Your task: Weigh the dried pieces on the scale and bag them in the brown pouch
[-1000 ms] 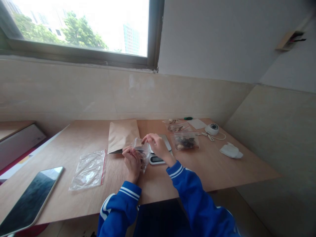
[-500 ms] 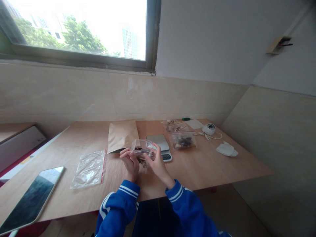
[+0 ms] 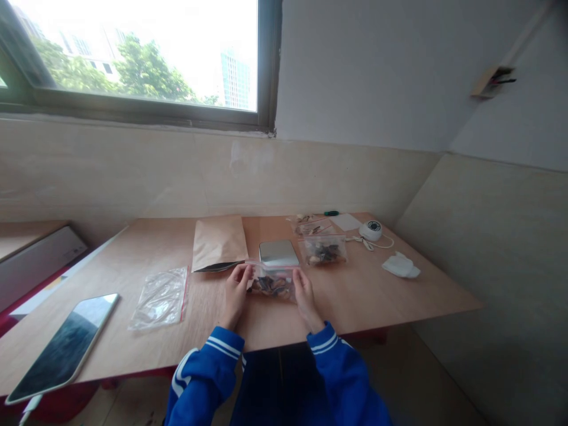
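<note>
Between my hands is a clear zip bag (image 3: 271,287) with dark and brown dried pieces in its lower part. My left hand (image 3: 236,291) pinches the bag's upper left corner. At the upper right corner, my right hand (image 3: 305,294) has its fingers closed on the plastic. The bag's top edge is stretched fairly straight between them. Just behind it lies a kitchen scale (image 3: 278,253), its front part hidden by the bag. A brown paper pouch (image 3: 220,239) rests flat beyond my left hand, its dark mouth towards me.
Filled zip bags (image 3: 325,251) lie right of the scale. An empty zip bag (image 3: 160,299) and a phone (image 3: 64,349) with a cable are at the left. Farther right are a white dome camera (image 3: 370,230), a crumpled white tissue (image 3: 400,265) and a green-handled tool (image 3: 331,213).
My hands have moved apart to the bag's two top corners. The bag's mouth, rounded and open before, is now drawn flat, and the dried pieces show in front.
</note>
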### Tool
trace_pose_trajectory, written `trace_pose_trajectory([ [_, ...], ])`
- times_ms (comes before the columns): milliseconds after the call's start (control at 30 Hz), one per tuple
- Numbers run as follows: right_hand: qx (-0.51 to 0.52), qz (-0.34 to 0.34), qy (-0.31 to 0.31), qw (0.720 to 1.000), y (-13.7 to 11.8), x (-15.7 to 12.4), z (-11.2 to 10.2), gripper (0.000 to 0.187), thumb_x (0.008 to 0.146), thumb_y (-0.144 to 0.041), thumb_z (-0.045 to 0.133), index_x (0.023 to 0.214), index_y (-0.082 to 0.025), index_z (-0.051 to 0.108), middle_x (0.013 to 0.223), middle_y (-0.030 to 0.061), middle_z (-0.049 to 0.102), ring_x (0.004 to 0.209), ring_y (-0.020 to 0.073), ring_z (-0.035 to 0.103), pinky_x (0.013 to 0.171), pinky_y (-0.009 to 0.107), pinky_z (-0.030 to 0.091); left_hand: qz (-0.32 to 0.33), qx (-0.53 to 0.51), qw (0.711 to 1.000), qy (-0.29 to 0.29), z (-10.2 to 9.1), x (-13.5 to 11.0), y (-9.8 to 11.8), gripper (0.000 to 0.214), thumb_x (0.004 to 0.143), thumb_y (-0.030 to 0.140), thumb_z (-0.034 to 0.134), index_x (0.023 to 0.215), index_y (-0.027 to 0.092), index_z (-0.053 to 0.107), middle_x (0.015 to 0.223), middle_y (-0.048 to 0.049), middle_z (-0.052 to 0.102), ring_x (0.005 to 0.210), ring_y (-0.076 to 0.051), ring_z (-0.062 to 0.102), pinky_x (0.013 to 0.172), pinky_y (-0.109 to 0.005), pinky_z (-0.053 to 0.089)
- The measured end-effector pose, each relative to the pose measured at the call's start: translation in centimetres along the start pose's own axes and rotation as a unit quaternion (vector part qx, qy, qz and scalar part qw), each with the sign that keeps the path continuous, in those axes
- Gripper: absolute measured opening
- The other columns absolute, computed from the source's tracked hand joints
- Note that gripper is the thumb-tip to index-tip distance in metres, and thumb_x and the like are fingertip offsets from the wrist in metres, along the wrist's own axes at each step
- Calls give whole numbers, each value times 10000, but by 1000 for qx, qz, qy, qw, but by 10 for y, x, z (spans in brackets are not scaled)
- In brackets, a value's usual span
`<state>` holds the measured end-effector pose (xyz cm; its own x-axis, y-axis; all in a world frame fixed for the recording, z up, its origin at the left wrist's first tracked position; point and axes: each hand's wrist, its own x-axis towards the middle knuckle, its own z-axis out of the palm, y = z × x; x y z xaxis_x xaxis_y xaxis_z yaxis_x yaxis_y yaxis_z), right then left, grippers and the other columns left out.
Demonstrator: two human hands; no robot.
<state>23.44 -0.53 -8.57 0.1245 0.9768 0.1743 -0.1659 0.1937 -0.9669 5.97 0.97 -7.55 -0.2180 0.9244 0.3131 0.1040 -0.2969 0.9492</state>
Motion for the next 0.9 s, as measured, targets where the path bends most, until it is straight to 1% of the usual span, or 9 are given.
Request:
trace_pose_trajectory([
  [67,-31,-22,42,998,4,1,-4,421,868,-592,477,978,-195,566,821,93,743,851,249,714,783,381,549,-2,-11,1000,-20,0,0,3,350,809,508,571,775,163,620,675,-5,583,676,-146,550,669,-260,458],
  [100,-41,-36,65,996,6,2,-5,404,867,-578,492,976,-195,557,813,90,741,840,247,715,782,382,547,-3,-18,1000,-22,0,-1,4,346,799,504,587,765,161,620,661,1,575,661,-139,544,659,-253,451],
  [167,-49,-62,107,991,7,3,-7,365,864,-542,520,968,-193,545,826,86,737,835,238,712,790,381,542,-16,-34,999,-27,0,-1,6,334,784,492,613,794,158,626,665,4,585,641,-129,543,645,-245,446],
  [233,-52,-75,131,987,6,3,-8,342,864,-516,530,964,-190,548,842,84,732,840,230,707,800,380,535,-30,-48,998,-30,0,-2,7,332,773,483,629,843,158,632,674,3,605,616,-123,546,624,-242,445],
  [367,-66,-81,146,984,5,0,-10,354,885,-522,476,950,-189,580,851,83,722,858,225,691,815,380,525,-38,-58,997,-26,0,-3,7,336,763,487,638,838,159,628,643,3,610,577,-125,558,590,-245,453],
  [467,-66,-90,154,982,5,-1,-10,372,894,-529,451,948,-190,592,893,83,710,866,220,681,805,363,526,-51,-63,996,-25,-1,-4,6,346,762,487,639,852,154,611,710,-22,649,572,-129,583,561,-250,472],
  [600,-76,-89,169,978,4,-1,-11,364,889,-517,475,941,-180,604,905,83,700,825,206,673,770,345,527,-61,-64,996,-26,-3,-5,4,327,769,467,638,858,155,598,765,-40,674,575,-131,607,531,-245,483],
  [800,-103,-102,183,972,-2,-2,-13,355,886,-510,479,893,-182,614,890,84,695,818,197,652,762,343,526,-28,-18,999,-18,-5,-3,2,320,771,468,632,838,155,639,806,-55,664,716,-168,619,596,-259,507],
  [900,-96,-91,184,974,-2,-2,-13,355,888,-512,474,889,-185,613,879,79,693,821,198,651,757,340,528,-20,-11,1000,-17,-5,-2,3,325,761,480,636,824,162,641,799,-49,652,752,-173,607,619,-260,507],
])
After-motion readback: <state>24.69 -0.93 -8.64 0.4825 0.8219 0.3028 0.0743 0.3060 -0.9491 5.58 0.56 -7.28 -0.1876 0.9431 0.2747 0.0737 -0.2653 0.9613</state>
